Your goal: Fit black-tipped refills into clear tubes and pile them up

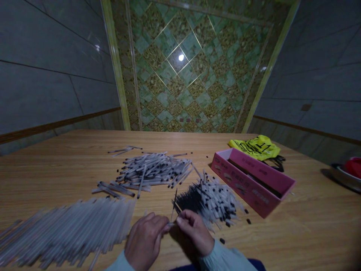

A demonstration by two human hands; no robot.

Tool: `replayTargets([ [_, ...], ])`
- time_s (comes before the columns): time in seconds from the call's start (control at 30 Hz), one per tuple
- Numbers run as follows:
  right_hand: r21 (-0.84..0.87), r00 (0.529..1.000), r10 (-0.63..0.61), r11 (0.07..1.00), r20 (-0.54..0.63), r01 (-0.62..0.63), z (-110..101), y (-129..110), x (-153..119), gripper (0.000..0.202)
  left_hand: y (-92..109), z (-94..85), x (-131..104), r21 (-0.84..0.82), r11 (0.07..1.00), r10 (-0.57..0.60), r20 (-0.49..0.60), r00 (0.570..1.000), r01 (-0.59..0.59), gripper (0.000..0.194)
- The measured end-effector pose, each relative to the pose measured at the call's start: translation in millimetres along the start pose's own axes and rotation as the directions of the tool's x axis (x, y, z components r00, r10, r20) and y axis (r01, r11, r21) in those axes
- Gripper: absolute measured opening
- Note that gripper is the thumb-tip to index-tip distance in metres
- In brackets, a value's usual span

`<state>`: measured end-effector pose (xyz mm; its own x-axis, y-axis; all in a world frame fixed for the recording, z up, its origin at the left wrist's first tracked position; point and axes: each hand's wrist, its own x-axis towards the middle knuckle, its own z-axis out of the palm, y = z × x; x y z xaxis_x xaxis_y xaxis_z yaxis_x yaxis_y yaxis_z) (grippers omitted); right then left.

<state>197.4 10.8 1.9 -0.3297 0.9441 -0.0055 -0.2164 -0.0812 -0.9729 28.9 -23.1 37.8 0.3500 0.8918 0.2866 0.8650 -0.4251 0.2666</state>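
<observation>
My left hand and my right hand meet low in the middle, fingertips pinched and almost touching. A short pale tube-like piece shows at my left fingertips. Thin dark-tipped sticks rise by my right fingertips; which finger grips which is blurred. Just beyond my right hand lies a pile of small pieces with white bodies and thin black ends. Long clear plastic tubes lie side by side left of my left hand. Further back is a heap of clear tubes with black ends.
A pink open box stands on the wooden table at the right. Behind it lies a yellow bag with black print. A red object sits in a dish at the far right. Small black caps are scattered nearby.
</observation>
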Motion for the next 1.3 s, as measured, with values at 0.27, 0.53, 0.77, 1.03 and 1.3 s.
replayTargets([
  [0.27, -0.499, 0.994, 0.014, 0.865, 0.107, 0.041, -12, -17, -5, 0.021, 0, 0.4, 1, -0.006, 0.998, 0.056, 0.02, 0.998, -0.056, 0.019],
  [0.53, -0.519, 0.999, 0.016, 0.855, 0.041, 0.008, -78, -79, 1, 0.021, -23, -2.1, 6, 0.034, 0.999, 0.037, -0.054, 0.998, -0.036, 0.023],
  [0.77, -0.775, 0.951, -0.264, 0.63, -0.161, 0.044, -73, -71, 4, 0.027, -52, -19.9, 0, 0.083, 0.995, 0.073, -0.218, 0.973, -0.056, 0.035],
  [1.03, -0.983, 0.955, -0.241, -0.02, -0.174, -0.184, -42, -43, -4, 0.021, -107, -13.6, -8, 0.027, 1.0, -0.011, -0.005, 1.0, 0.011, 0.033],
  [1.3, -0.976, 0.979, -0.121, -0.129, -0.162, -0.177, -38, -32, -6, 0.024, -126, -6.4, -15, -0.052, 0.99, -0.124, 0.163, 0.979, 0.134, 0.042],
])
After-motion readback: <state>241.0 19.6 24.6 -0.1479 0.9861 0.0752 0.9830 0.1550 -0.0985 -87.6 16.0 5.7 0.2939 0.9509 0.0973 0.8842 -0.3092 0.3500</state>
